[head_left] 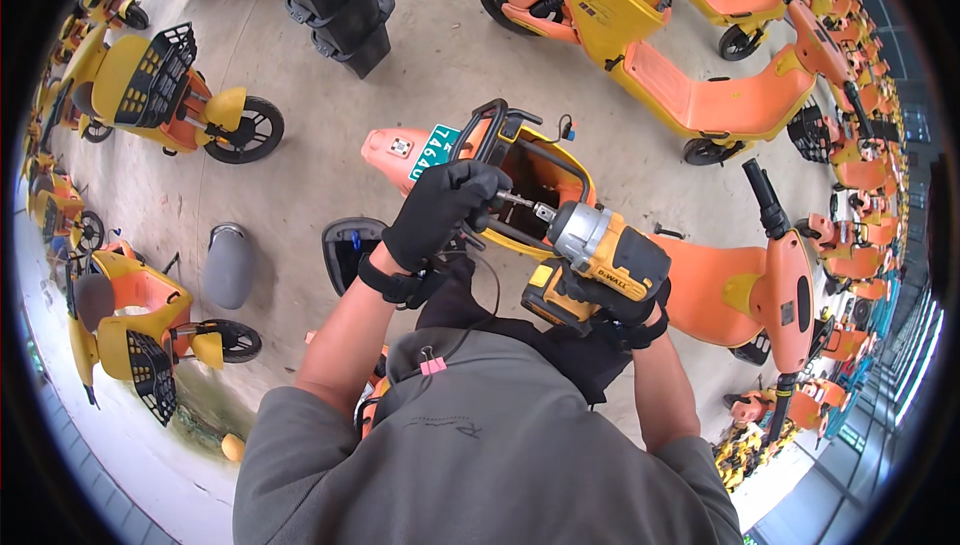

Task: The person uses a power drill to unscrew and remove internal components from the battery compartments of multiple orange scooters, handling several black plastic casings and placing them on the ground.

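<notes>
My left hand (440, 207), in a black glove, has its fingers closed on a slim metal bit (516, 198) at the square tip of a yellow-and-black impact wrench (590, 235). My right hand (625, 305), also gloved, grips the wrench, whose battery pack points down toward my body. Both hands are over an orange-and-yellow scooter (700, 285) with an open compartment under a black tube frame (575, 170). Its pale orange tail (385, 155) carries a green plate. A dark open part (345, 250), like an upturned seat, lies beside my left wrist, partly hidden by it.
A loose grey seat (228, 265) lies on the concrete floor (260, 205) at left. Stacked black bins (335, 10) stand at top. Yellow-and-orange scooters stand at upper left (135, 95), lower left (135, 325) and upper right (700, 95), with dense rows along the right rim.
</notes>
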The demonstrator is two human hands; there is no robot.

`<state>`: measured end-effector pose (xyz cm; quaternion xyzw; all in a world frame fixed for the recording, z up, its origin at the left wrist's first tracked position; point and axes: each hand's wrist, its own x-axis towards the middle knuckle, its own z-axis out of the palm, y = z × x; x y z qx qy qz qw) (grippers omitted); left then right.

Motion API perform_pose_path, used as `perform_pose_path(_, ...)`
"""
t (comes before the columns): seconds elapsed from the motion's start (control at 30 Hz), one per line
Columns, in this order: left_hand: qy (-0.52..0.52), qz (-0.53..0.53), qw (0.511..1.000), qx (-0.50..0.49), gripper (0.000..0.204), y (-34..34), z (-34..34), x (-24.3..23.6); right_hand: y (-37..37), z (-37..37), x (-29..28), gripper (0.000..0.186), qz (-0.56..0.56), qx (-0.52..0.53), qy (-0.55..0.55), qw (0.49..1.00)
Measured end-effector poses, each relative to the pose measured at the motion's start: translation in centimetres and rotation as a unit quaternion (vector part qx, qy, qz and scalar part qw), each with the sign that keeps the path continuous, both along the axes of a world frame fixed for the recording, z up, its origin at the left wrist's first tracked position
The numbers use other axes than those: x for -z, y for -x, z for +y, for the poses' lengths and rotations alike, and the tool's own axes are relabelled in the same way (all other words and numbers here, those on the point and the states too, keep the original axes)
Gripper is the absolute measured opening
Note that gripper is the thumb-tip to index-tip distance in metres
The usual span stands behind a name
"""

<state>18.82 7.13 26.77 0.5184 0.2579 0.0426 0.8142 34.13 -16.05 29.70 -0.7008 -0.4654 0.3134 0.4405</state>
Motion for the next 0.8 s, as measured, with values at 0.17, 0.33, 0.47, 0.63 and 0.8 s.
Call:
perform_pose_path(0.17, 0.03, -0.019, 0.999, 0.006, 0.026, 1.1, 0.2, -0.4, 0.6, 0.0, -0.2, 0.065, -0.119, -0.039, -0.011, 0.992)
perform_pose_path(0.33, -0.021, -0.028, 0.999, 0.03, 0.028, 2.2, 0.7, -0.3, 1.4, 0.4, -0.6, 0.064, -0.025, -0.036, 0.017, 0.999)
perform_pose_path(0.47, 0.015, 0.003, 1.0, 0.019, 0.028, 2.8, 0.8, -0.7, 1.7, 0.8, -1.4, 0.064, -0.025, -0.041, 0.053, 0.997)
perform_pose_path(0.63, 0.011, 0.001, 1.0, 0.007, 0.027, 3.3, 0.9, -1.2, 1.9, 0.7, -1.4, 0.066, -0.059, -0.055, 0.044, 0.996)
perform_pose_path(0.8, 0.0, 0.004, 1.0, 0.001, 0.028, 3.7, 1.1, -1.6, 2.0, 0.6, -1.3, 0.065, -0.115, -0.061, 0.06, 0.99)
